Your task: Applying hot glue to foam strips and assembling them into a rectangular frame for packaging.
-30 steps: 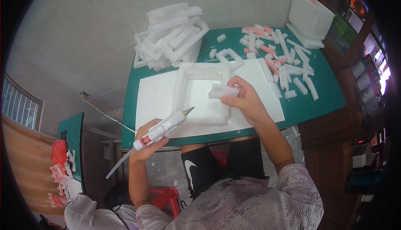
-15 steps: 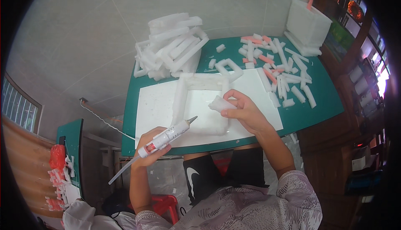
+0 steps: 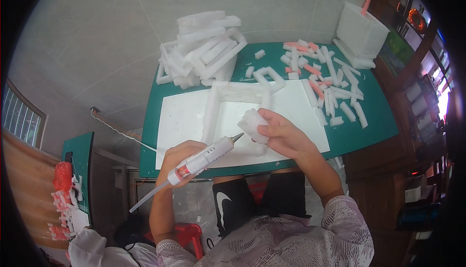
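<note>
My left hand (image 3: 181,164) is wrapped round a white hot glue gun (image 3: 204,159), with a clear glue stick (image 3: 148,196) jutting from its back end. The gun's metal nozzle points up and right, close to a white foam piece (image 3: 252,125). That piece is pinched between the thumb and fingers of my right hand (image 3: 281,133). Whether nozzle and foam touch, I cannot tell. Beneath both hands lies a rectangular white foam frame (image 3: 210,114) on a white board (image 3: 182,114); the hands and gun cover part of its near side.
Stacked foam frames (image 3: 201,48) rise at the back left of the green table (image 3: 366,138). A smaller frame (image 3: 277,83) sits behind the board. Loose white and pink foam strips (image 3: 335,80) litter the right side, before a white foam box (image 3: 361,32). A cord (image 3: 121,132) runs in from the left.
My left hand has brought the glue gun right and slightly up, nearer the foam piece. The right hand has turned the piece, so a broader face shows.
</note>
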Demonstrator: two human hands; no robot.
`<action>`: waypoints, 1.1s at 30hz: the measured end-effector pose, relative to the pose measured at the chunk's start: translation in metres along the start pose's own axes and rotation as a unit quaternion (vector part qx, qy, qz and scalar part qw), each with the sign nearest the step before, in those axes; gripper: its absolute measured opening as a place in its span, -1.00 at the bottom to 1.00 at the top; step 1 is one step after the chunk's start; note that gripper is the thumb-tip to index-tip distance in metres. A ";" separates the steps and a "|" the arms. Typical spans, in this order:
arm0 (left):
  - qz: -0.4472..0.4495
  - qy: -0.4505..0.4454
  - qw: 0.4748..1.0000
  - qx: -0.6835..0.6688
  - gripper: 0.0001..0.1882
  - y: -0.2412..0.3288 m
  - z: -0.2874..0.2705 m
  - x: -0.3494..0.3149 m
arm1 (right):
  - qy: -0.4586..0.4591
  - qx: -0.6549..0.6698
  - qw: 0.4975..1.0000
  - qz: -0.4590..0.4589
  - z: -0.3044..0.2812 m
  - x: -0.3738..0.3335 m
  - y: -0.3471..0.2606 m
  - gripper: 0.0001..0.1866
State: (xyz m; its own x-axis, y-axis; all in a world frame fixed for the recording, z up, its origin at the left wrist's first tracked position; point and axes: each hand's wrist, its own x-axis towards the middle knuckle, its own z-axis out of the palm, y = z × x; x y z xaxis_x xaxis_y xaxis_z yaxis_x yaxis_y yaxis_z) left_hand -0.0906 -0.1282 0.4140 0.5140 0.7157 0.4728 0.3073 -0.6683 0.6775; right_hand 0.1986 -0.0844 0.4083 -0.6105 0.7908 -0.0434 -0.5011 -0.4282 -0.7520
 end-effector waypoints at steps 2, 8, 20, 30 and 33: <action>-0.005 -0.003 1.000 0.010 -0.67 0.001 -0.001 -0.001 | -0.001 -0.004 1.000 -0.007 0.003 0.000 0.001 -0.57; -0.004 0.004 1.000 0.013 -0.68 -0.001 -0.001 -0.005 | -0.001 -0.012 1.000 0.003 0.006 -0.001 0.004 -0.58; 0.001 0.010 1.000 0.010 -0.74 -0.004 0.001 -0.004 | -0.009 -0.015 1.000 0.018 0.004 0.000 0.008 -0.56; 0.011 -0.003 1.000 0.019 -0.73 -0.005 -0.001 -0.002 | -0.003 -0.020 1.000 0.019 0.006 0.000 0.007 -0.57; -0.002 -0.003 0.999 0.032 -0.73 -0.004 0.000 -0.003 | 0.002 -0.017 1.000 0.019 0.005 0.001 0.008 -0.57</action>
State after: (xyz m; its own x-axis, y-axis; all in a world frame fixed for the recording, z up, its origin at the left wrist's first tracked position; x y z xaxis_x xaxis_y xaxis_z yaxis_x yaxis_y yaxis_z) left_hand -0.0934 -0.1275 0.4096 0.5169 0.7175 0.4669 0.3602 -0.6771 0.6417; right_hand 0.1911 -0.0893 0.4051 -0.6267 0.7756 -0.0755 -0.4556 -0.4433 -0.7720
